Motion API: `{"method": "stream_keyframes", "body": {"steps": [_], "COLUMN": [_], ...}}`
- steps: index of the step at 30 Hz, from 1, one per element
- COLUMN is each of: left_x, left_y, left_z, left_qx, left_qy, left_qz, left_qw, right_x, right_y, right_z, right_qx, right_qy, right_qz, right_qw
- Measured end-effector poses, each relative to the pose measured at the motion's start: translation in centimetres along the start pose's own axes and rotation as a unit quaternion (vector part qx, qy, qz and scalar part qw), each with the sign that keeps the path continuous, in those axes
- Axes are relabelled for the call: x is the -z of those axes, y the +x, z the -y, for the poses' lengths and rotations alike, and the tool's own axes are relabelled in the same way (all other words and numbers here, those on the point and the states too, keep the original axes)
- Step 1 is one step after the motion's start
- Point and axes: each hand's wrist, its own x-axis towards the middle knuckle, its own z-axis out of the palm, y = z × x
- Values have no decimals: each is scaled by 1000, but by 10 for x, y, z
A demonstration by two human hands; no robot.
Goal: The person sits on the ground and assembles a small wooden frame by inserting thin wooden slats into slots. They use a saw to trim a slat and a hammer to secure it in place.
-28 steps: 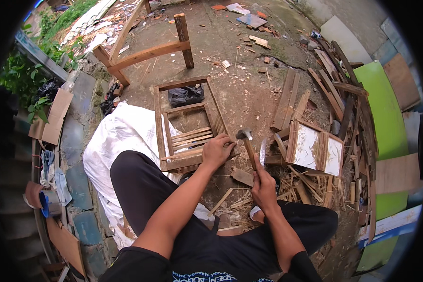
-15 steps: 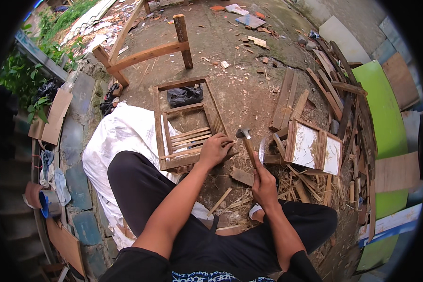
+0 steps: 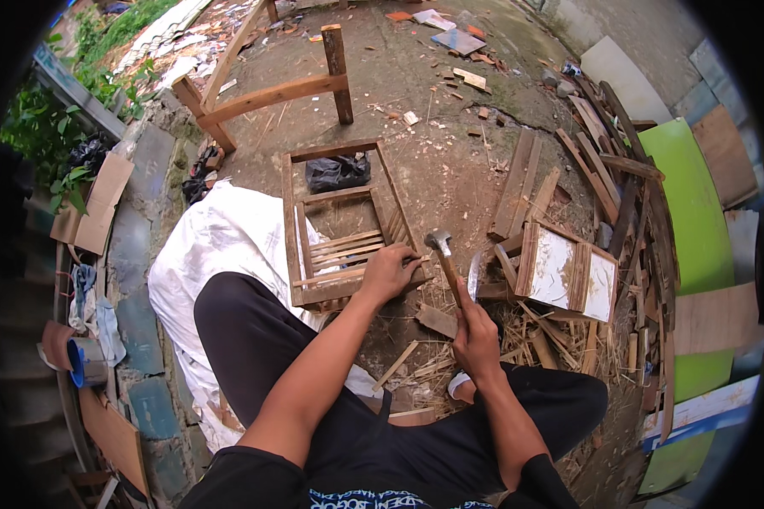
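My right hand (image 3: 477, 341) is wrapped around the wooden handle of a hammer (image 3: 451, 270), whose metal head is raised just right of the wooden frame's near right corner. At that corner my left hand (image 3: 389, 273) rests on the wood, thumb and fingers pinched together. Whatever they pinch is too small to make out. The wooden frame (image 3: 314, 294) lies in front of me, with a smaller inner frame and several thin slats across its near part.
A curved metal blade (image 3: 474, 276) stands right of the hammer, beside a wooden box-like piece with white panels (image 3: 553, 270). Scrap planks (image 3: 514, 182) pile up at the right. White sheeting (image 3: 216, 229) spreads at the left; a wooden trestle (image 3: 272, 99) stands beyond.
The view has shifted slightly. My left hand stays at the frame's corner, and the hammer has moved marginally closer to it.
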Motion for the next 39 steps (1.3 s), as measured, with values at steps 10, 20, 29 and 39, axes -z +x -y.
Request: {"method": "stream_keyframes", "body": {"steps": [10,20,29,39], "left_x": [2,0,5,14], "left_y": [1,0,2,3], "left_z": [-3,-2,-4,6], "left_qx": [19,20,11,-50], "left_qy": [23,10,21,-51], "left_qz": [9,15,27,38], "left_qw": [1000,1000,999,997], "right_x": [-7,-13,-12,-8], "right_y": [-4,-10,-11,-1], "right_z": [-6,-13,-3,-2], "right_qx": [-20,-29,-2,-13], "right_qy": [-67,-110,-89,-52], "right_qz": [31,48,16,3], "right_qw": [997,992,996,999]}}
